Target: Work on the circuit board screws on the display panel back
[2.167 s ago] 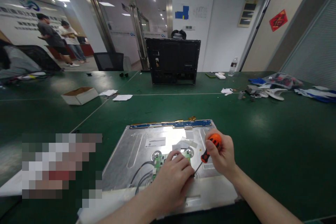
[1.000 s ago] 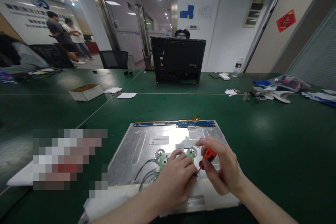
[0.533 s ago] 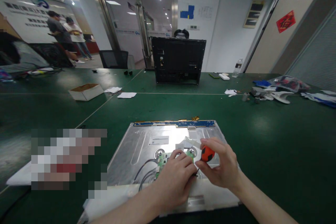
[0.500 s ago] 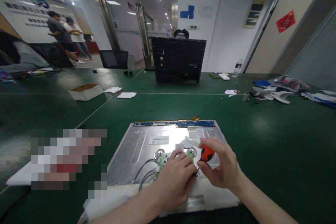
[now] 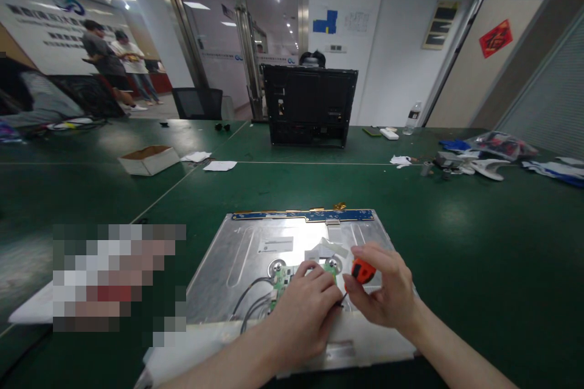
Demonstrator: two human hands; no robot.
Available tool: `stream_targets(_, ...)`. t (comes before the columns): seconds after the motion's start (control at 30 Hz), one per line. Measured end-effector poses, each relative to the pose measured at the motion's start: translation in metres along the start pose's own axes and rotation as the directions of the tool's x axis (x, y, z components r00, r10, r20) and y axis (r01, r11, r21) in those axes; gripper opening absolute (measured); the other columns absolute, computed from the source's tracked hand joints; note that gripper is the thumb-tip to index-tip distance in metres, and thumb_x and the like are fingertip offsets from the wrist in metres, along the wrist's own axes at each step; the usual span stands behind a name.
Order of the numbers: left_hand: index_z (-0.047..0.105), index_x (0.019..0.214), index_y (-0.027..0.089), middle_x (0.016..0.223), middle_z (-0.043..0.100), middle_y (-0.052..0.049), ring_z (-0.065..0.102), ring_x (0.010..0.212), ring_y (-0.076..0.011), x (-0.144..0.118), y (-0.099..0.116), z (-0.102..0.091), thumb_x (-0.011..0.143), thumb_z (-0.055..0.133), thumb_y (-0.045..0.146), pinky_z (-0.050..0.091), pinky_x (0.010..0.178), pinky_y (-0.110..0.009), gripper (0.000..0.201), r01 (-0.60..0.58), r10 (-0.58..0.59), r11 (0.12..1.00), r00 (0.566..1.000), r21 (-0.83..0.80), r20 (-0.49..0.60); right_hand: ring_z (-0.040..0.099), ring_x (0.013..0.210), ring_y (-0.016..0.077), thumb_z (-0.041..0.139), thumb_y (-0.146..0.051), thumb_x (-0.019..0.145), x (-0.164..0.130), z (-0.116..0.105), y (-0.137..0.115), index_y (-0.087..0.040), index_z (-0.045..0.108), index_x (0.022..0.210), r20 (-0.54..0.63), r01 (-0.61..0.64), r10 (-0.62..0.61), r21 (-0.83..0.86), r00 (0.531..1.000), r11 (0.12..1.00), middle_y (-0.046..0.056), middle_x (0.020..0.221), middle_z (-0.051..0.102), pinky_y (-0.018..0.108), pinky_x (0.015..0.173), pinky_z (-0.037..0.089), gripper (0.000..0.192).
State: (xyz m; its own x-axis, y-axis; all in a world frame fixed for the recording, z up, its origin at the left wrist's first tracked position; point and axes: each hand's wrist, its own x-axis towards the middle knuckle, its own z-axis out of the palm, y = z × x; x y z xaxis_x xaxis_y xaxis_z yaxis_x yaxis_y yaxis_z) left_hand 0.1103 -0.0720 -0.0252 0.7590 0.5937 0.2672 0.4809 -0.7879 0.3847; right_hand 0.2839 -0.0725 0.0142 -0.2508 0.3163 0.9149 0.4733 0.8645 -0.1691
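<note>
A silver metal display panel (image 5: 255, 255) lies face down on the green table, with a blue circuit strip (image 5: 303, 215) along its far edge. My left hand (image 5: 303, 310) rests on a small green circuit board (image 5: 279, 279) near the panel's middle, pressing it down. My right hand (image 5: 385, 292) grips an orange-handled screwdriver (image 5: 362, 270), its tip pointing down at the board beside my left fingers. Grey cables (image 5: 250, 304) run from the board toward the panel's near edge.
A black monitor housing (image 5: 310, 106) stands at the far side of the table, with a person behind it. A shallow cardboard box (image 5: 148, 160) and paper scraps lie to the left. Parts, bags and a water bottle (image 5: 413, 117) sit at the far right. Two people stand at the far left.
My right hand has lowered and turned the screwdriver handle, bringing it closer to my left hand. My left hand has stayed on the circuit board.
</note>
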Motion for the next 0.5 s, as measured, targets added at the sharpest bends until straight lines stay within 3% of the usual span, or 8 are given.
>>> stream_targets(0.23, 0.061, 0.089, 0.020, 0.095, 0.066, -0.005, 0.057, 0.091, -0.0226, -0.0002, -0.0017, 0.0015, 0.085, 0.052, 0.015, 0.034, 0.095, -0.043, 0.012, -0.019, 0.020, 1.000, 1.000, 0.018, -0.019, 0.057, 0.053, 0.0156, 0.050, -0.013, 0.085, 0.0015, -0.0013, -0.0016, -0.018, 0.045, 0.123, 0.023, -0.017, 0.016, 0.038, 1.000, 0.999, -0.002, 0.066, 0.058, 0.025, 0.045, 0.047, 0.039)
stream_targets(0.5, 0.059, 0.090, 0.021, 0.093, 0.065, -0.004, 0.058, 0.090, -0.0221, -0.0004, -0.0017, 0.0012, 0.086, 0.053, 0.015, 0.033, 0.096, -0.043, 0.009, -0.026, 0.026, 0.999, 1.000, 0.038, 0.006, 0.062, 0.062, 0.0169, 0.045, -0.011, 0.079, -0.0012, -0.0020, -0.0009, -0.014, 0.045, 0.128, 0.053, -0.034, 0.028, 0.114, 0.998, 0.993, 0.005, 0.081, 0.064, 0.029, 0.051, 0.051, 0.049)
